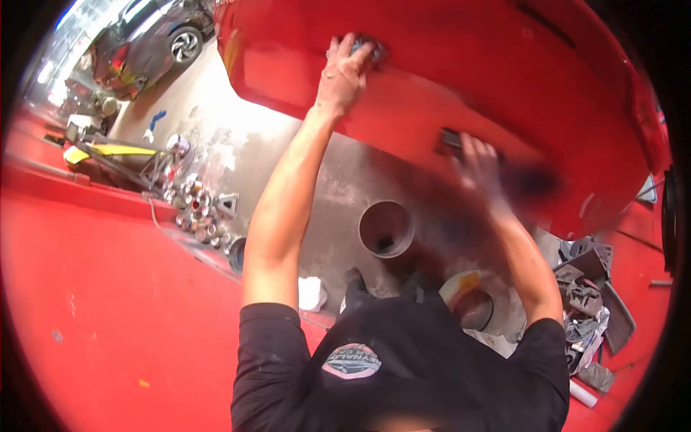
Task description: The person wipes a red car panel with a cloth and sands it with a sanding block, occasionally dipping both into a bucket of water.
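Well apart, the left hand point(345, 72) grips a greyish pad point(367, 49) and the right hand point(479, 167) a dark block point(451, 140), both against the red panel point(281, 68); the shirt's oval badge point(351, 361) shows partly legible "RYNAL".

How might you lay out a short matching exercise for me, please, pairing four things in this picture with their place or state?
Things
1. Left hand
2. Dark block
3. Bucket
4. Dark car

Places and states
A. On the floor, with a dark thing inside
B. At the fingers of the right hand
C. In the upper left of the picture, with a wheel showing
D. Over a grey-blue thing on the red panel

Right pairs: 1-D, 2-B, 3-A, 4-C
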Action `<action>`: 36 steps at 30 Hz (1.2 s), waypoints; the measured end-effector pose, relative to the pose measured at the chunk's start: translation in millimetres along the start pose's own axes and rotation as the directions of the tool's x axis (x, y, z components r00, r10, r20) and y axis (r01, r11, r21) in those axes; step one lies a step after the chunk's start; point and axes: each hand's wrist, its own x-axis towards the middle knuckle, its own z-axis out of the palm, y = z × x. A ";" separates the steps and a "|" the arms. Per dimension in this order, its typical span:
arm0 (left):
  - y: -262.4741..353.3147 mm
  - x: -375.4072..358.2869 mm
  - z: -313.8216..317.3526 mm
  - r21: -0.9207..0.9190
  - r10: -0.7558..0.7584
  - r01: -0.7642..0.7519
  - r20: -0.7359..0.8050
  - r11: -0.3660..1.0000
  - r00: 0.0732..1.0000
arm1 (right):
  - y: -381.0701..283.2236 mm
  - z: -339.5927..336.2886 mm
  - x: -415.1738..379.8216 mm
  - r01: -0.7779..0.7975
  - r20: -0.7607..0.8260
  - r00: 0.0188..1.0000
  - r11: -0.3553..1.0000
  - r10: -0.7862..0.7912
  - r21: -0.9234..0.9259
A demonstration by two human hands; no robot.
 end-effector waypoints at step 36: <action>-20.6 -1.9 10.8 -0.228 -0.142 0.140 0.006 0.964 0.990 | 41.8 7.0 21.9 0.207 -0.029 0.978 0.977 -0.206 0.043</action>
